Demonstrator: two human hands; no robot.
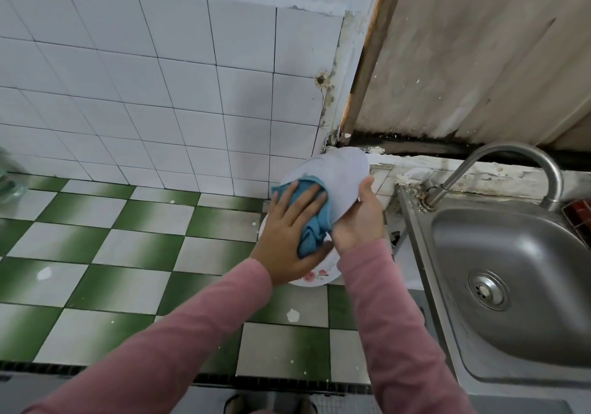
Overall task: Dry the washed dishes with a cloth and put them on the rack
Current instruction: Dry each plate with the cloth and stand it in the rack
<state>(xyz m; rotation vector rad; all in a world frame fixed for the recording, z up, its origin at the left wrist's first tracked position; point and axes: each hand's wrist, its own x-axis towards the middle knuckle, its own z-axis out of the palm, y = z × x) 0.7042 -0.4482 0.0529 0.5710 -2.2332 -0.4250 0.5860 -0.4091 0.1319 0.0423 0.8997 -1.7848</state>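
Cloth (312, 233) under flat left hand (287, 236)

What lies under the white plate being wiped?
A flower-printed plate sits on the counter below the white plate. The left hand, cloth and right hand hide most of it.

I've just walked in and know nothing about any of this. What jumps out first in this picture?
Mid-frame, the right hand grips a tilted white plate while the left hand presses a blue cloth against it. Under them a flower-patterned plate lies on the green-and-white checked counter. To the right are a steel sink and its curved tap.
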